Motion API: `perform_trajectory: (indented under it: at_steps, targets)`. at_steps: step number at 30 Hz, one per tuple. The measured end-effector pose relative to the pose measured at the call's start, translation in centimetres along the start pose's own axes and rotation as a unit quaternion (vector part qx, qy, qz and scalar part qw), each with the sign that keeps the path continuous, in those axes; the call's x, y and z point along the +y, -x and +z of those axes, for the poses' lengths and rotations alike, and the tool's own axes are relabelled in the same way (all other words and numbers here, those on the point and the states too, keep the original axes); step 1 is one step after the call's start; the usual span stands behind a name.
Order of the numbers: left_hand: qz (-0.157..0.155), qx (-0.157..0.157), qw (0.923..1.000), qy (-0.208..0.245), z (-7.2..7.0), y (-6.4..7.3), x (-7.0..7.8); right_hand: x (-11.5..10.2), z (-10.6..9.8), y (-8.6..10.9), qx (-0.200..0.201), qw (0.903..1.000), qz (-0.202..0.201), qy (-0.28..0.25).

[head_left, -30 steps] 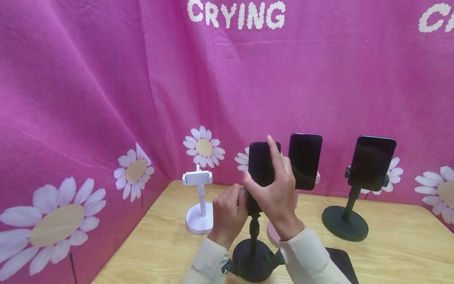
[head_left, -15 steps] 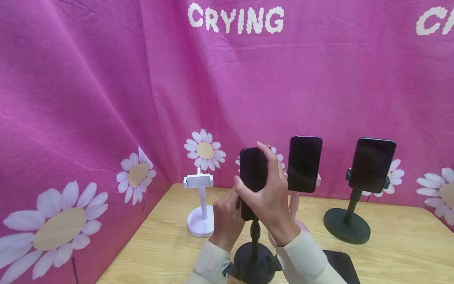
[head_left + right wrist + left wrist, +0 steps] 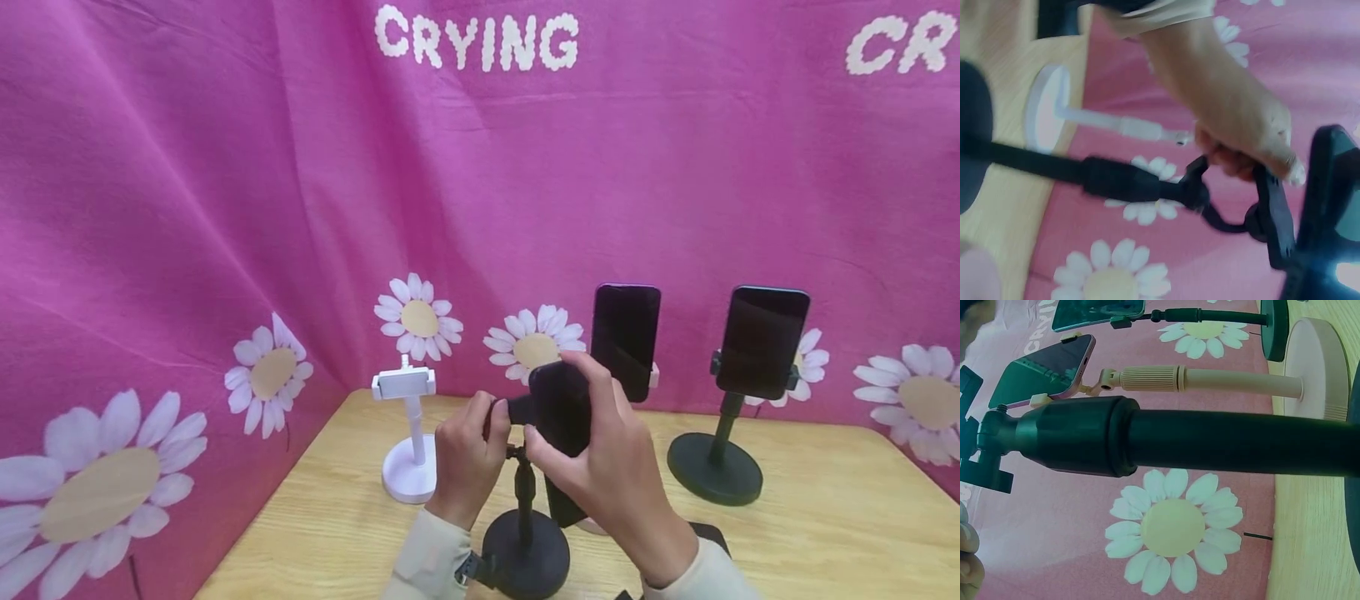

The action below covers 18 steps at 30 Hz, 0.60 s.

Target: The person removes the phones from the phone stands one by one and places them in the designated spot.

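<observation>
Above the wooden table [image 3: 817, 508], the right hand [image 3: 622, 454] grips a tilted black phone [image 3: 562, 408] between fingers and thumb — just beside the clamp [image 3: 521, 409] of a black stand [image 3: 527, 525] — while the left hand [image 3: 467, 454], fingers curled, pinches that clamp's left end

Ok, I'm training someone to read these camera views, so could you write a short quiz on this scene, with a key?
1. Multiple choice: which hand grips the phone that is not set in a stand at the back? A) left B) right C) neither
2. True or false: in the head view, the white stand holds no phone.
3. Count: how many phones are held in stands at the back, by the pink cloth?

Key:
1. B, the right hand.
2. True.
3. Two: the purple-edged phone in the pale pink stand, and the blue-edged phone in the dark stand.
</observation>
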<state>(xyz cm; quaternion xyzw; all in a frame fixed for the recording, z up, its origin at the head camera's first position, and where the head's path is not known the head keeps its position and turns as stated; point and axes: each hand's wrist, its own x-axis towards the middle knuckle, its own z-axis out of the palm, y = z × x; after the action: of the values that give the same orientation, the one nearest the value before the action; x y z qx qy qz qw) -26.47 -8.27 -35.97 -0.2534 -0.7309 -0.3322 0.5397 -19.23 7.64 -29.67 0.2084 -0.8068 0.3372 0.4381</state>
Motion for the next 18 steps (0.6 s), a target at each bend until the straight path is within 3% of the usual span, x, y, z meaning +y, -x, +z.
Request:
perform_trajectory:
  at_steps: [2, 5, 9, 13, 18]
  targets:
    - [-0.001, -0.002, 1.0000, 0.006, 0.0, 0.0, 0.0, 0.4, -0.7, 0.7, -0.009, 0.9989, 0.007, 0.045]
    - [-0.002, -0.001, 0.9999, 0.013, 0.0, -0.1, 0.0, 0.7, -1.9, 1.6, -0.044, 0.9931, 0.049, 0.097]
    - [-0.010, -0.004, 0.9996, 0.025, 0.0, -0.3, 0.2, 1.2, -3.3, 2.5, -0.109, 0.9756, 0.118, 0.151]
    - [-0.021, -0.013, 0.9992, 0.030, -0.1, -0.5, 0.3, 2.3, -3.6, 3.6, -0.204, 0.9406, 0.183, 0.200]
    - [-0.031, -0.022, 0.9988, 0.032, -0.3, -0.3, 0.4, 4.9, -2.3, 6.3, -0.334, 0.8816, 0.233, 0.239]
